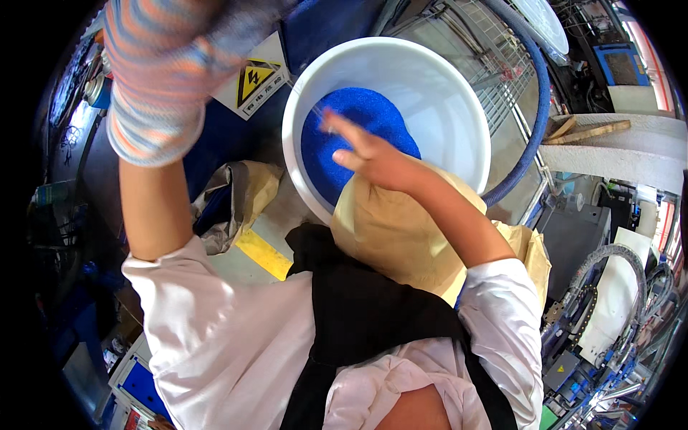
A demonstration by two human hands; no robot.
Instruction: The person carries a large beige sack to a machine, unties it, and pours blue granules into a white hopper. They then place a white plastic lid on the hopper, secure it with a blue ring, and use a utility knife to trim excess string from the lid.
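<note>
Head view: my right hand [373,154] hovers over the bucket [459,115], fingers spread loose above blue granules [337,143]. Left hand [161,72] is raised in a striped glove, can't tell its grip.

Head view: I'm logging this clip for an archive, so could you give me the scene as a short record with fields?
Setting: workshop floor with machines around
Left hand: raised high, in a striped knit glove; whether it grips anything cannot be told
Right hand: bare, fingers spread, reaching over the white bucket
Bucket contents: blue granules heaped on the person's left side
Below the right forearm: tan paper sack, against the bucket's near rim
Nearby: blue hose curving behind the bucket; yellow floor stripe
</note>
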